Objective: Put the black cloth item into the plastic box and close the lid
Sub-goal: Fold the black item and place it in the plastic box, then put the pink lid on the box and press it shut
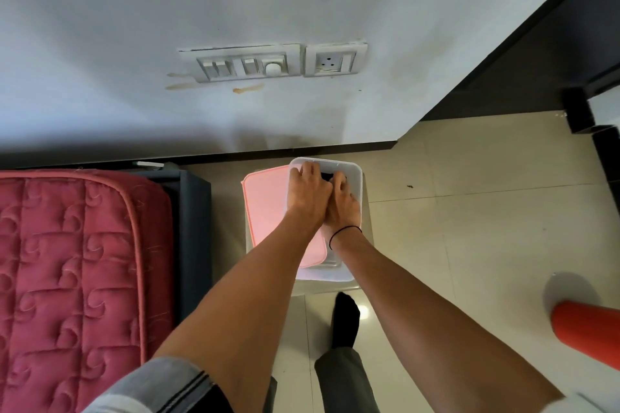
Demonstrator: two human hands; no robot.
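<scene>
Hands are seen together over the far end of the plastic box (354,178), just above the centre of the frame. The left hand (310,193) is spread flat with its fingers reaching over the box's far rim, and the right hand (342,201) is pressed beside it, touching it. A small patch of the black cloth item (327,176) is visible between the two hands, inside the box's opening; whether it is pinched in either grip or merely pushed down cannot be told, since the fingers hide most of it.

The pink lid (265,201) is laid askew across the left part of the box, shifted toward the left of the frame and partly under the left forearm, so the box is not closed. The box stands on the tiled floor (469,228), with a red quilted mattress (73,261) at the left of the frame and a wall with switch plates (248,65) above.

By this showing, the first step is judged nearly done: the cloth is in the box and is being settled. What is left is for the hands to be withdrawn, and the lid to be squared over the rim and pressed shut.
</scene>
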